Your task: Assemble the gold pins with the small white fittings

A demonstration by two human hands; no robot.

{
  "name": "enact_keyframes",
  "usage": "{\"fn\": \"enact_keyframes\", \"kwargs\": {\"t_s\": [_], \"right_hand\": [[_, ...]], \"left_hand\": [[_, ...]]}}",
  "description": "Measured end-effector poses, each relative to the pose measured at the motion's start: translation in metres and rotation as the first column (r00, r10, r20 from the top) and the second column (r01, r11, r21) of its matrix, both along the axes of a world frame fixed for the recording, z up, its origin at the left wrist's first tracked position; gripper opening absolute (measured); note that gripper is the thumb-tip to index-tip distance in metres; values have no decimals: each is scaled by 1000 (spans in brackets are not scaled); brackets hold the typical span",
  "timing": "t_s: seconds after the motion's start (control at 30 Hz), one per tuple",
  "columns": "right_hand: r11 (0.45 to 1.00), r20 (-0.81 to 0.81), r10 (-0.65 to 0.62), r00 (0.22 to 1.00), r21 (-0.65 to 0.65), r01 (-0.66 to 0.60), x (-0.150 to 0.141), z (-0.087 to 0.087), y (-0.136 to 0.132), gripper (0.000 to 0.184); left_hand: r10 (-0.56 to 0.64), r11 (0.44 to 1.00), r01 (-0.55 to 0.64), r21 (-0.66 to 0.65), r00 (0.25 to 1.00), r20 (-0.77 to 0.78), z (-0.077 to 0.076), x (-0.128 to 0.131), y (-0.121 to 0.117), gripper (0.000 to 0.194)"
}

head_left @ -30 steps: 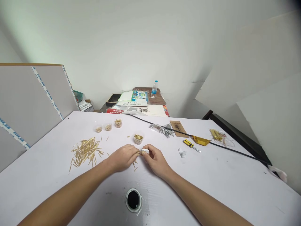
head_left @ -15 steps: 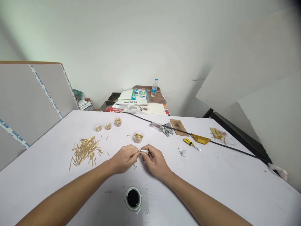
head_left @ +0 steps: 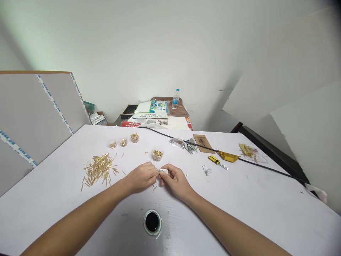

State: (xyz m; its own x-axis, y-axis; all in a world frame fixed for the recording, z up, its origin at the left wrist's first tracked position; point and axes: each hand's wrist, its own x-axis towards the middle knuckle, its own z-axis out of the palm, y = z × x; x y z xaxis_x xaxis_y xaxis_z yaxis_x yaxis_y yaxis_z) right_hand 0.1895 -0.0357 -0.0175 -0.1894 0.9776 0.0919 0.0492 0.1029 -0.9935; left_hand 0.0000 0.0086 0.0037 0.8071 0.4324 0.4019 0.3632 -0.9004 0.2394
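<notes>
My left hand (head_left: 144, 177) is closed in a pinch, with the tip of a thin gold pin (head_left: 159, 173) showing between its fingers and my right hand. Pinched in my right hand (head_left: 178, 183) is a small folded white piece (head_left: 163, 171), paper or cloth, pressed around the pin's end. The two hands almost touch. A few loose gold pins (head_left: 154, 188) lie on the table below them. Just beyond the fingers stands a clear cup (head_left: 157, 156) of short gold pieces. To the left spreads a pile of gold pins (head_left: 99, 169).
Three small cups, one of them a fuller cup (head_left: 134, 138), stand at the back left. A round pot of black liquid (head_left: 152, 222) sits in front. Rightward lie a yellow screwdriver (head_left: 218, 162), a crumpled scrap (head_left: 207, 171), a brown card (head_left: 204, 143) and a black cord (head_left: 261, 166).
The view has shifted slightly. The white piece in my right hand is turned so that more of its face shows. Both hands keep their pinch in nearly the same place.
</notes>
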Motion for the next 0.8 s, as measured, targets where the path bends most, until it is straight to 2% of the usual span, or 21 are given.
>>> {"fn": "enact_keyframes", "kwargs": {"t_s": [0.13,0.37,0.63,0.8], "right_hand": [[997,13,-76,997,19,76,1,-1,4,38],[987,88,-157,984,48,154,1,-7,3,32],[983,63,-179,982,57,175,2,-6,6,31],[976,38,-205,978,89,201,3,-4,6,31]], "left_hand": [[84,996,-84,10,996,31,-1,-2,3,26],[130,991,-120,-55,956,263,-2,-1,1,14],[178,981,-144,-130,938,299,-5,-1,3,10],[194,977,-163,-136,946,260,-4,-2,3,11]]}}
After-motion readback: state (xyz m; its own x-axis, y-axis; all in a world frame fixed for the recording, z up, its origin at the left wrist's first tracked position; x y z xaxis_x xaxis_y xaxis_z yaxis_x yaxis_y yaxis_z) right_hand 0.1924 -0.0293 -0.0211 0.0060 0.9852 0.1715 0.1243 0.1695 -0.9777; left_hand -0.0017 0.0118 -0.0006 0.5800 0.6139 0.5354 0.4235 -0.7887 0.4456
